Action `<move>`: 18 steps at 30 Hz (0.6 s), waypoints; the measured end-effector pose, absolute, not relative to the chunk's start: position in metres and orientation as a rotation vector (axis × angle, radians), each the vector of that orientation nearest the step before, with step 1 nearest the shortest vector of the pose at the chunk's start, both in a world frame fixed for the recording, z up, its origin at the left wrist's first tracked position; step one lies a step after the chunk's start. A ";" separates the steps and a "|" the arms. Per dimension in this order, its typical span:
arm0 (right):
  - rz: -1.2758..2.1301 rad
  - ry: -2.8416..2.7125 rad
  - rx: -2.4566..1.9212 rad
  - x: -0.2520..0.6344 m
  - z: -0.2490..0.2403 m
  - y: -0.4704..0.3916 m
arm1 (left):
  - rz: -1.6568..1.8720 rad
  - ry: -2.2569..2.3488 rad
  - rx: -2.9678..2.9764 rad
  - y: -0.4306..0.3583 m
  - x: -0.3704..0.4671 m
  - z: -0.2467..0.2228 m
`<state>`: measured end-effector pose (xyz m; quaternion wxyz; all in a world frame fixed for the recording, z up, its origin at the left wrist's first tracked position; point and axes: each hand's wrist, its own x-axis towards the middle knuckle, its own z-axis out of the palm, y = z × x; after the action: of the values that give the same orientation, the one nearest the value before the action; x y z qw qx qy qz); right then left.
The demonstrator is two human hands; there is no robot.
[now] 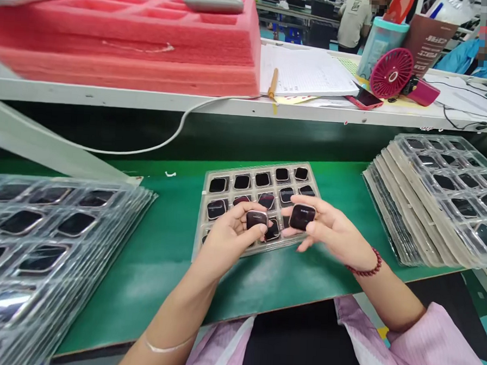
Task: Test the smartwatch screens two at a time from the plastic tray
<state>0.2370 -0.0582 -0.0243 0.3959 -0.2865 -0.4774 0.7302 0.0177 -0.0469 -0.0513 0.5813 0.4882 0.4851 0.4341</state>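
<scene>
Head view: left fingers (252, 236) grip one glossy rounded square (257, 220), right fingers (321, 231) another square (302, 216).

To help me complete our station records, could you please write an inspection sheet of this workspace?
Surface: green mat, bearing a tray between left and right tray stacks.
Job's things: square, dark-screened devices in the tray and both stacks.
Clutter: red foam, papers, pink fan and phone on the shelf.
Hands: left hand holds one device, right hand another, above the tray.
Cables: white cable droops below the shelf; thin dark ones lie at its right.
Surroundings: person in light shirt beyond the shelf.
</scene>
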 end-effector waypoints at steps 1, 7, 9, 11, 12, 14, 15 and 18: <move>1.805 -1.238 -0.800 0.238 -0.033 -0.051 | 1.019 1.132 1.154 -0.047 0.019 -0.052; 1.759 -1.350 -0.868 0.240 -0.055 -0.037 | 0.960 1.086 1.230 -0.052 0.018 -0.048; 1.736 -1.376 -0.867 0.239 -0.056 -0.037 | 0.962 1.072 1.242 -0.052 0.018 -0.049; 1.699 -1.397 -0.886 0.237 -0.058 -0.036 | 0.976 1.077 1.239 -0.050 0.020 -0.050; 1.687 -1.401 -0.896 0.236 -0.059 -0.034 | 0.978 1.078 1.233 -0.048 0.021 -0.050; 1.708 -1.376 -0.890 0.235 -0.057 -0.033 | 0.967 1.045 1.208 -0.048 0.022 -0.048; 1.747 -1.350 -0.861 0.236 -0.054 -0.034 | 0.952 1.003 1.189 -0.050 0.019 -0.045; 1.907 -1.268 -0.719 0.248 -0.032 -0.047 | 0.899 0.861 1.099 -0.067 -0.001 -0.029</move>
<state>0.2484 -0.0468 -0.0322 0.3623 -0.2792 -0.4924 0.7405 -0.0008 -0.0670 -0.0293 0.6748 0.4883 0.3826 0.3998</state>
